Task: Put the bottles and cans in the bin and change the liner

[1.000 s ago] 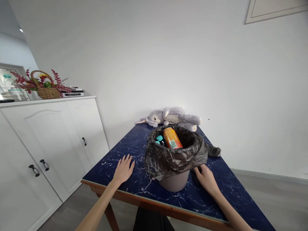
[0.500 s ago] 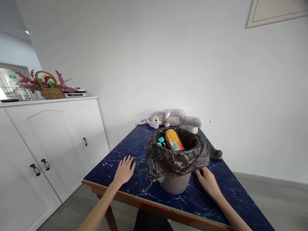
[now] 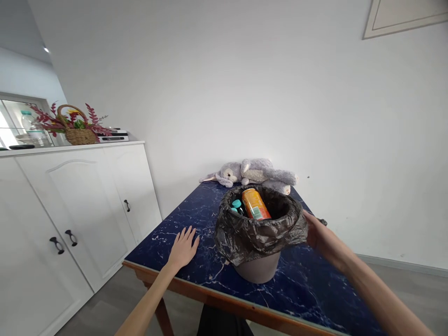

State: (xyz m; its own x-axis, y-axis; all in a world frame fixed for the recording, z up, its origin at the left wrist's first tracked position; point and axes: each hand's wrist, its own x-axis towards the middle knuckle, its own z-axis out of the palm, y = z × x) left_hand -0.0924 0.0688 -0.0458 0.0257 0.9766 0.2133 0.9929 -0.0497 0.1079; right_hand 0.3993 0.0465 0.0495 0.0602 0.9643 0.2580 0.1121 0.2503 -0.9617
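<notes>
A grey bin (image 3: pixel 258 269) stands on the blue table, its rim wrapped in a black plastic bag (image 3: pixel 257 239). Inside it an orange can (image 3: pixel 255 204) leans upright, with teal-capped bottles (image 3: pixel 238 205) to its left. My left hand (image 3: pixel 184 248) lies flat on the tabletop left of the bin, fingers spread, holding nothing. Raised at the bin's right side, my right hand (image 3: pixel 320 233) is at the bag near the rim; its fingers are partly hidden and blurred, so whether it grips the bag cannot be told.
The marbled dark-blue table (image 3: pixel 168 235) has a wooden edge. A grey plush rabbit (image 3: pixel 250 173) lies on its side at the far end, against the white wall. To the left, a white cabinet (image 3: pixel 84 196) carries a flower basket (image 3: pixel 80 136) and a clear bottle (image 3: pixel 35 128).
My right hand has risen from the tabletop beside the bin's lower part to the right side of the bag's rim. My left hand stays flat on the table.
</notes>
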